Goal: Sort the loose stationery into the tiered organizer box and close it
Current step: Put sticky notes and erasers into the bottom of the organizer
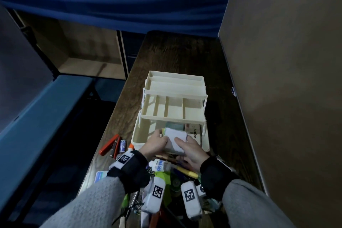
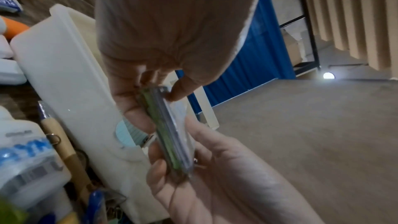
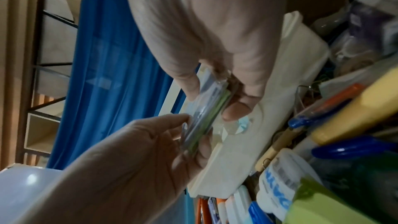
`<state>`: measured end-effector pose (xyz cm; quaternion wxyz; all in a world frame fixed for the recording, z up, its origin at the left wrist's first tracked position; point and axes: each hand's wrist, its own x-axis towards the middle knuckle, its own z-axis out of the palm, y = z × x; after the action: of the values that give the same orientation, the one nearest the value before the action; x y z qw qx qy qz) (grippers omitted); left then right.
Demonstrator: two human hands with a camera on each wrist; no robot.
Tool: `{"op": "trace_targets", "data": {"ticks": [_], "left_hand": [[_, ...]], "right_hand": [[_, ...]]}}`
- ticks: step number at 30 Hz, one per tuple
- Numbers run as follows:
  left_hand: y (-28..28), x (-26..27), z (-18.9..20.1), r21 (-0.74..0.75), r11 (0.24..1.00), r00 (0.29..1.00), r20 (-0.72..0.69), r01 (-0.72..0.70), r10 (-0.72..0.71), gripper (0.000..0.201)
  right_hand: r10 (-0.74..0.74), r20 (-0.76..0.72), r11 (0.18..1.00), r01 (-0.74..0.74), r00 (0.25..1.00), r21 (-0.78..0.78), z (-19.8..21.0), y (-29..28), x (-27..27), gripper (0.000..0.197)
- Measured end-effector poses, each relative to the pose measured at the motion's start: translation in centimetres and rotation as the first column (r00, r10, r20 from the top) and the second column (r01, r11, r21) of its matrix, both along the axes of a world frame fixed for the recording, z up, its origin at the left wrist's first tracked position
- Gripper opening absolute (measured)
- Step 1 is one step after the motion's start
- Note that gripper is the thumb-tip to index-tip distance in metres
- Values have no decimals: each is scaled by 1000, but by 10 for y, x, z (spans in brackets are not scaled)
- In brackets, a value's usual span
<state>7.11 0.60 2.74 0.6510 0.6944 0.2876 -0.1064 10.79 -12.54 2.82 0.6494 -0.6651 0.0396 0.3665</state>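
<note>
The cream plastic tiered organizer box point(image 1: 169, 114) stands open, its upper trays stepped back, so the bottom compartment is reachable from above at its left half (packets fill the right). Loose stationery crowds the dark wooden table point(image 1: 174, 55) before the box; behind it the tabletop lies free, with a tall beige panel point(image 1: 288, 61) walling the right side

A blue curtain point(image 1: 114, 0) hangs behind the wooden table point(image 1: 175, 55), seemingly beside shelving point(image 3: 49, 67).

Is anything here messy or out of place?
Yes: loose stationery is heaped at the table's near edge, including a glue bottle and orange stapler, while the organizer box's upper trays sit empty.
</note>
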Motion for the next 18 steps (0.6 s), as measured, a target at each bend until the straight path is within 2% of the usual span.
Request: {"op": "trace_targets", "data": {"ticks": [3, 8, 12, 18], "left_hand": [[8, 19, -1, -103, 991, 996, -45, -87, 83, 13], [13, 52, -16, -143, 984, 986, -142, -106, 86, 16], [10, 74, -32, -152, 971, 974, -164, -183, 158, 23], [10, 86, -43, -68, 995, 988, -136, -79, 69, 38]], "right_hand": [[-31, 30, 996, 33, 999, -82, -6, -1, 19, 18], [-15, 29, 988, 19, 999, -154, -14, -2, 46, 34], [6, 100, 951, 25, 995, -308, -34, -3, 59, 36], [86, 132, 911, -24, 987, -412, -50, -4, 66, 28]]}}
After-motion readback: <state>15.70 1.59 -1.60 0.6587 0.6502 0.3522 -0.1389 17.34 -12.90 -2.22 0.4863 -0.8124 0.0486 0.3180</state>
